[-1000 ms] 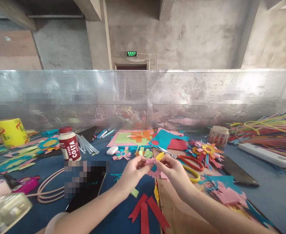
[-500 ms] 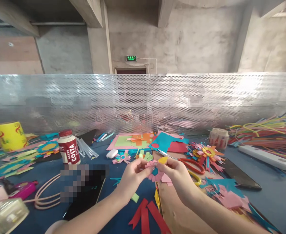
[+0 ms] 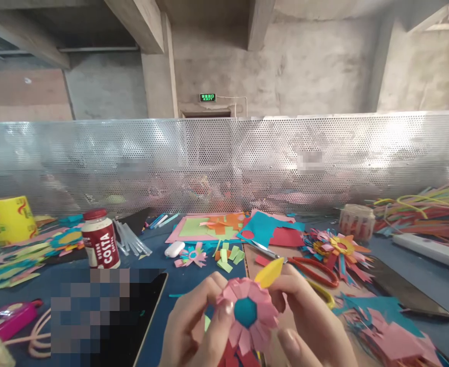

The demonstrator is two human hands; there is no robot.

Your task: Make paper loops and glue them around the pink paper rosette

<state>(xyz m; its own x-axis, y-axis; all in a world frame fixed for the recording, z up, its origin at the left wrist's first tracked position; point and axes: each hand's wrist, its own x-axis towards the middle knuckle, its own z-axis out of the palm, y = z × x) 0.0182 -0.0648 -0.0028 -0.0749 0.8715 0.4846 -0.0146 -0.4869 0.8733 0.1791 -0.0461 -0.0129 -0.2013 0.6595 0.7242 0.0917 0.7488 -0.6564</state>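
close under the camera, at the bottom centre of the view, the pink paper flower (image 3: 246,312) is held up above the desk (image 3: 419,267) between both hands. it is round and made of many short pink strips that spread out like rays, some folded over each other, with a flat teal piece in the middle. the lower strips hang a little longer, and red paper shows under them. a yellow petal (image 3: 269,272), pointed like a leaf, stands up behind the upper right edge of the flower.

the left hand (image 3: 192,329) is closed on the left edge, with the thumb lying on the front strips and the other fingers behind. the right hand (image 3: 312,326) grips the right side in the same way, thumb low at the front; the yellow petal rises from between its fingers.

just behind the right hand lie scissors (image 3: 310,270) with red and yellow handles on a brown cardboard sheet (image 3: 252,251). to their right lies a finished flower (image 3: 341,247) in many colours. farther left a costa bottle (image 3: 100,244) stands upright near a dark tablet (image 3: 148,306). a yellow tape roll (image 3: 7,220) stands at the far left, before the perforated metal screen (image 3: 224,163).
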